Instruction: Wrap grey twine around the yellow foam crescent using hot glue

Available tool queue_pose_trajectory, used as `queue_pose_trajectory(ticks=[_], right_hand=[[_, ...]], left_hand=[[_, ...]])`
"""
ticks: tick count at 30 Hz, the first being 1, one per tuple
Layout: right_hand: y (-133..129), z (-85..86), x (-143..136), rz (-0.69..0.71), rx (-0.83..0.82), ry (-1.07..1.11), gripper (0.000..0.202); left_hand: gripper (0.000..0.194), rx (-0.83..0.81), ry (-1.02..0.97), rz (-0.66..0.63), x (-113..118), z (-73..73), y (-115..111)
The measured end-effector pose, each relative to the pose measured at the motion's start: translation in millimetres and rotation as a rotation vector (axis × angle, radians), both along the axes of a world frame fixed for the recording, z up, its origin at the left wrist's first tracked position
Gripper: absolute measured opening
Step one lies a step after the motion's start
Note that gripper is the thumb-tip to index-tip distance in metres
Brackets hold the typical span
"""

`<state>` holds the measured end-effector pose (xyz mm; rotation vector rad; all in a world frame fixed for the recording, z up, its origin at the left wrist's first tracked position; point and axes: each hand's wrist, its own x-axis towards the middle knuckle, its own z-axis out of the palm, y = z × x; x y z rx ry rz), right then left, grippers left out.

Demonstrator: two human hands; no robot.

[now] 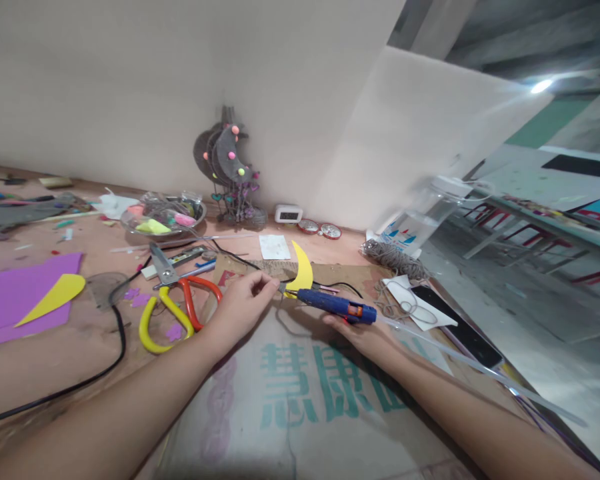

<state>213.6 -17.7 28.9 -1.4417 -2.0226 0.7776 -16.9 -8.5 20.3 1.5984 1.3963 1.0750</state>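
My right hand (355,333) is wrapped round a blue hot glue gun (330,303), with a long clear glue stick (460,353) trailing from its back. The gun's nozzle points left, right beside the fingertips of my left hand (253,293). Those fingers are pinched together on a thin grey yarn (285,323), which hangs down over the cardboard. A yellow crescent moon cutout (303,270) stands just behind the nozzle, its lower tip close to my left fingers. Whether these fingers also grip the moon I cannot tell.
Scissors (185,293) with yellow and orange handles lie left, near purple sheets (25,293). A bowl (200,217) of craft bits, hanging grey moons (225,157) and a small clock (289,214) stand behind. Right are a yarn bundle (395,259), a phone (460,327) and a clear jug (420,213).
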Motion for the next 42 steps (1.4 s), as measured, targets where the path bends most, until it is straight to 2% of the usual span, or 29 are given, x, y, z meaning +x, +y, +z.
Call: queue_pose_trajectory(ticks=[10, 17, 27, 36, 42], right_hand=[[1.0, 5.2, -4.3, 0.018, 0.016, 0.0, 0.022], [0.9, 1.5, -2.6, -0.09, 0.012, -0.04, 0.02], [3.2, -3.9, 0.1, -0.043, 0.012, -0.001, 0.017], [2.3, -0.9, -0.9, -0.075, 0.031, -0.012, 0.018], [0.0, 3.4, -3.2, -0.05, 0.021, 0.048, 0.023]], left_hand=[[0.026, -0.008, -0.008, 0.006, 0.5, -2.1, 1.4], [0.026, -0.015, -0.004, -0.02, 0.5, -1.7, 0.7], [0.026, 0.009, -0.005, -0.011, 0.1, -3.5, 2.2], [0.027, 0.005, 0.016, -0.023, 0.2, -4.2, 1.8], [0.027, 0.002, 0.026, -0.03, -0.1, -6.3, 2.5]])
